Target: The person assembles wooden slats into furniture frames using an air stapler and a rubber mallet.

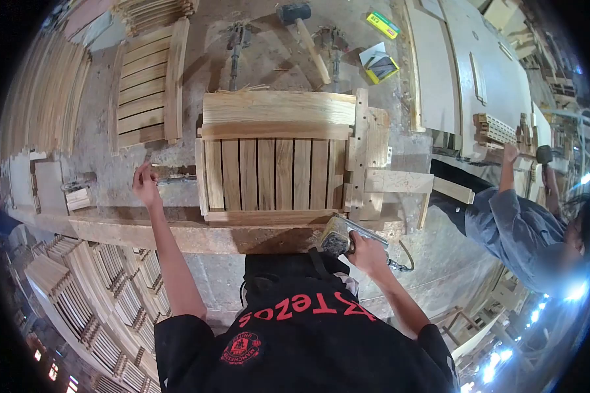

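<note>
A slatted wooden frame [285, 173] lies on the workbench [242, 239] in front of me, with a wide board [278, 114] along its far side. My right hand [368, 253] is wrapped round the handle of a pneumatic nail gun [337, 237], whose body is at the frame's near right corner. My left hand [145, 185] is raised to the left of the frame, touching neither the frame nor the board, its fingers bent; whether they hold something small cannot be made out. A metal clamp bar [177, 179] runs between that hand and the frame.
A second slatted panel [142, 92] lies at the back left beside stacked strips [42, 98]. A mallet [311, 49] and yellow boxes [382, 25] are at the back. Another person [518, 216] stands at the right. More slatted frames [78, 308] are stacked at the lower left.
</note>
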{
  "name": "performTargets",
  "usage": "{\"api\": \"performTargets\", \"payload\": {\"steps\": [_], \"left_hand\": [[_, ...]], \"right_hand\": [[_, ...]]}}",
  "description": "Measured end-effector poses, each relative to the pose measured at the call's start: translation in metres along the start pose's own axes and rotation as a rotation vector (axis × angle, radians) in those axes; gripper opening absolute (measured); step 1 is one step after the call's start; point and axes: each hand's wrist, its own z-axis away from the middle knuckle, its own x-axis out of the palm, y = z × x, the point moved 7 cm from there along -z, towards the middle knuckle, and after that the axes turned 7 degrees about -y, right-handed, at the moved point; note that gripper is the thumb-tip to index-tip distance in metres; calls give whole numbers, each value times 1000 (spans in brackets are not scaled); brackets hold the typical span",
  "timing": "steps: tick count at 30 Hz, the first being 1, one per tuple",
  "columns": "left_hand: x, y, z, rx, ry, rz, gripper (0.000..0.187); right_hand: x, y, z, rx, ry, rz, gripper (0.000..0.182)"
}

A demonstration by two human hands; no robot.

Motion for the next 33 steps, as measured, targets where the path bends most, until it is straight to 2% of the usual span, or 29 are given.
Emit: {"api": "performTargets", "payload": {"steps": [4,6,7,8,9,10,11,12,14,16,17,18,19,20,21,22,23,24,25,26,27,28,29,30,32,33], "left_hand": [[-13,-13,-4,-6,73,-266,23],[7,2,1,71,-378,-839,30],[8,8,6,103,-597,-1126,34],[22,40,17,106,-937,-1378,35],[36,76,30,103,-1286,-1626,36],[44,98,19,-14,-1304,-1554,41],[52,118,6,-127,-1304,-1474,46],[64,134,-6,-234,-1299,-1382,51],[103,155,-29,-415,-1276,-1166,62],[166,117,-49,-668,-873,-328,62],[208,93,-48,-863,-785,-115,66],[259,76,-49,-1041,-708,108,69],[314,73,-58,-1012,-759,290,71],[358,71,-66,-988,-797,474,72],[405,80,-87,-1113,-965,812,71],[451,23,-110,-1140,-596,1409,64],[427,132,-112,-902,-735,1228,61],[401,252,-111,-667,-814,1033,59],[366,311,-111,-207,-895,929,56],[324,369,-105,228,-853,849,53],[296,369,-105,211,-768,865,52],[267,369,-100,195,-692,886,51],[240,368,-90,179,-624,913,49],[225,332,-85,42,-557,881,45],[188,249,-61,-54,-524,375,43],[164,190,-29,-309,-281,146,40]], "right_hand": [[0,6,-4,73,-64,9,49],[-17,14,-6,141,-109,-11,46],[-10,46,-6,131,-54,-166,41],[0,75,-9,120,4,-328,36],[-11,83,-4,450,-102,-836,26],[-17,93,-10,491,-121,-1128,20],[-23,101,-22,458,-47,-1355,17],[-50,107,-35,342,95,-1120,20],[-103,98,-50,507,197,-5,26],[-161,60,-87,485,280,-222,33],[-174,48,-114,364,557,-430,36],[-174,29,-154,368,488,-1135,40],[-172,15,-202,365,340,-1387,45],[-175,-9,-254,260,176,-1721,50],[-176,-22,-316,257,10,-1899,55],[-173,1,-400,-12,-193,-2102,57],[-229,-11,-437,42,-57,-2483,57],[-300,-12,-441,-200,180,-2011,51],[-360,30,-475,-596,511,-1899,35],[-425,-47,-388,-730,794,-1638,43],[-464,-98,-318,-973,804,-1310,44],[-464,-131,-268,-770,969,-1577,43],[-455,-142,-247,-824,919,-1365,40],[-428,-126,-253,-714,816,-1317,37],[-349,-127,-250,-498,729,-980,31],[-296,-128,-255,-660,726,-717,27]]}}
